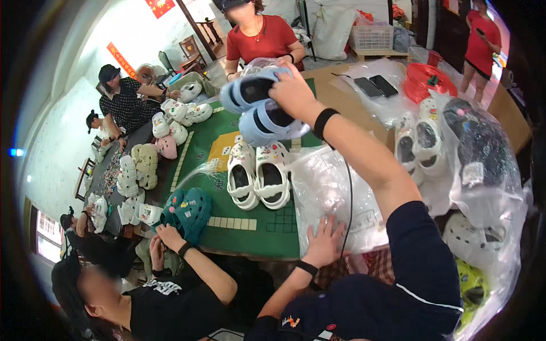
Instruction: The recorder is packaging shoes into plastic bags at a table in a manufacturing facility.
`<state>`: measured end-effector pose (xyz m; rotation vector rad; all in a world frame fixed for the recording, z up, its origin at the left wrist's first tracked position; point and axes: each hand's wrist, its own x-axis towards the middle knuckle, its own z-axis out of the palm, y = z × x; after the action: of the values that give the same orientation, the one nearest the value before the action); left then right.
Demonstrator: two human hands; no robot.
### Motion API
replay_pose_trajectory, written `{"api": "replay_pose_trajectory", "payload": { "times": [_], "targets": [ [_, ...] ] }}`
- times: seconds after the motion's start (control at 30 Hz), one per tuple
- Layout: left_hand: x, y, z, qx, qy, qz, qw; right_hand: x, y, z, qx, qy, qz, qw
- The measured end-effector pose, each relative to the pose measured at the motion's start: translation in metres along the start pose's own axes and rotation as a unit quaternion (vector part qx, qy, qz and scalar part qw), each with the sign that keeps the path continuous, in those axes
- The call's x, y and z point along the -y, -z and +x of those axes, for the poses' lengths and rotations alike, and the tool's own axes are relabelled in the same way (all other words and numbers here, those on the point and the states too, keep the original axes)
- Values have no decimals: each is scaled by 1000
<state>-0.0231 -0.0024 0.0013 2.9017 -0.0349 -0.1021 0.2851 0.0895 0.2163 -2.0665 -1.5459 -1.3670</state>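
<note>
My right hand (297, 98) is closed on a pair of light blue clogs (263, 124), raised over the far part of the green table mat. Below my right forearm, my left hand (323, 241) lies with fingers spread on a see-through plastic bag (324, 182). Left of that bag, a pair of white clogs with small charms (256, 176) stands on the mat. A yellow envelope (223, 149) lies behind their left side. Across the table, a person in red (261, 37) has hands close behind the blue clogs; their exact contact is hidden.
At the lower left, a co-worker handles dark green clogs (190, 213). More white and beige clogs line the left table. Bagged dark clogs (480, 142) and white clogs (429, 142) crowd my right side, near two phones (375, 86) and a red plastic roll (429, 82).
</note>
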Motion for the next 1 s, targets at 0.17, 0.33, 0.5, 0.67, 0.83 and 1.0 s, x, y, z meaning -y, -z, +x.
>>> {"api": "replay_pose_trajectory", "payload": {
  "times": [0.17, 0.33, 0.5, 0.67, 0.83, 1.0],
  "targets": [
    [6, -2, 6, 19, 19, -7, 1000, -3, 138, 6, -60, 132, 8, 989],
    [6, 7, 5, 21, 24, -5, 999, 18, 196, -67, 45, 286, -11, 957],
    [54, -59, 11, -10, -127, -42, 991, 41, 204, -168, 164, 392, 16, 905],
    [-7, 18, -9, 59, 40, 54, 996, 41, 181, -266, 155, 347, 119, 917],
    [5, -5, -7, 17, 48, 41, 998, 73, 214, -262, 262, 168, 116, 943],
    [7, -5, -5, 23, 34, 73, 996, 76, 246, -254, 448, -276, 161, 835]
  ]
}}
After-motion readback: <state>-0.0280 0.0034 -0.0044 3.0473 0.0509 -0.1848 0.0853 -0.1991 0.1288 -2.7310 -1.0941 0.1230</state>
